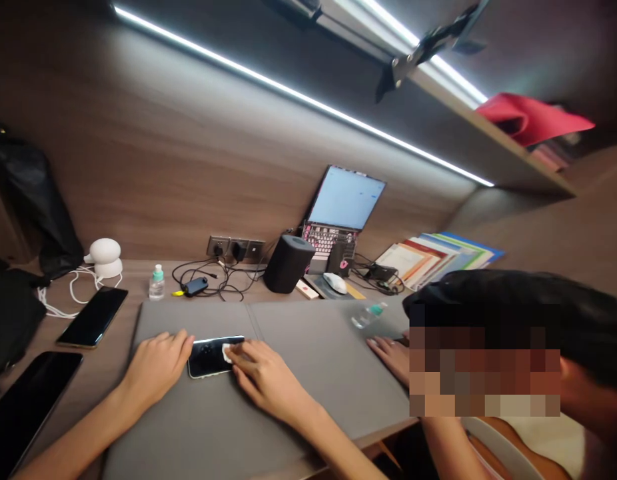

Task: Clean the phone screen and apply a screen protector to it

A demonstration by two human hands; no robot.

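Note:
A smartphone (208, 359) with a dark screen lies face up on a grey desk mat (308, 347), with several small spots showing on its glass. My left hand (158, 363) has its fingers together and steadies the phone at its left end. A small white wipe (227, 353) is pinched in the fingertips of my right hand (263, 373), pressed against the right part of the screen. Part of the wipe is hidden by my fingers.
Two more phones, one nearer (28, 407) and one farther (94, 317), lie at the left. Behind the mat are a small bottle (157, 283), cables, a black speaker (288, 263) and a laptop (346, 200). Another person (518, 293) leans in at the right beside a second bottle (366, 315).

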